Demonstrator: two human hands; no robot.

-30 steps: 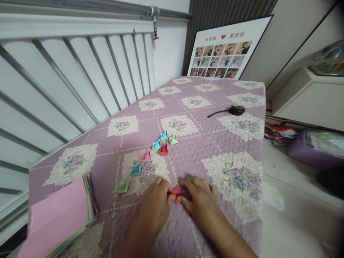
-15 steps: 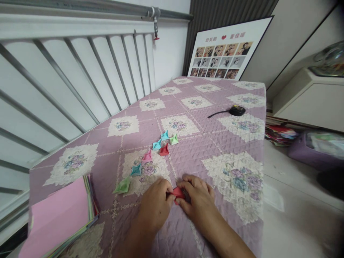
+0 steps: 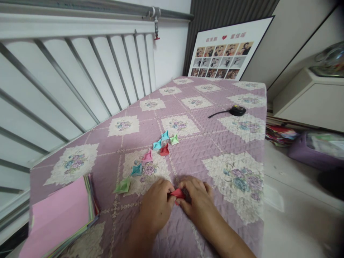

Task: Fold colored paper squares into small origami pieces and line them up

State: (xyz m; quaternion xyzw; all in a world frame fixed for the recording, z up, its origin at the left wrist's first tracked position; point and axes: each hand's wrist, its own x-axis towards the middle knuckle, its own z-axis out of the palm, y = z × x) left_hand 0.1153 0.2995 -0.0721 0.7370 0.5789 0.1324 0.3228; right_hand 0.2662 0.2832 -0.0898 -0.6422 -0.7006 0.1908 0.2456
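A small folded red paper (image 3: 178,193) is held between both hands, low over the near middle of the cloth. My left hand (image 3: 158,200) pinches its left end with thumb and fingers. From the right, my right hand (image 3: 197,195) grips the other side, its thumb at the paper's lower edge. Beyond them runs a slanting row of folded paper pieces: a green one (image 3: 123,185), a teal one (image 3: 137,169), a pink one (image 3: 147,156) and a red one (image 3: 164,149), then two light blue ones (image 3: 157,144) (image 3: 165,135) and a small green one (image 3: 174,139).
A stack of coloured paper (image 3: 61,211) with pink on top lies at the left edge of the flowered tablecloth (image 3: 188,150). A black object with a strap (image 3: 237,110) rests at the far right. A radiator (image 3: 80,79) borders the left side.
Both hands have barely shifted on the red paper. The right hand's fingers are drawn in slightly closer, and a little more of the paper's pointed left part shows.
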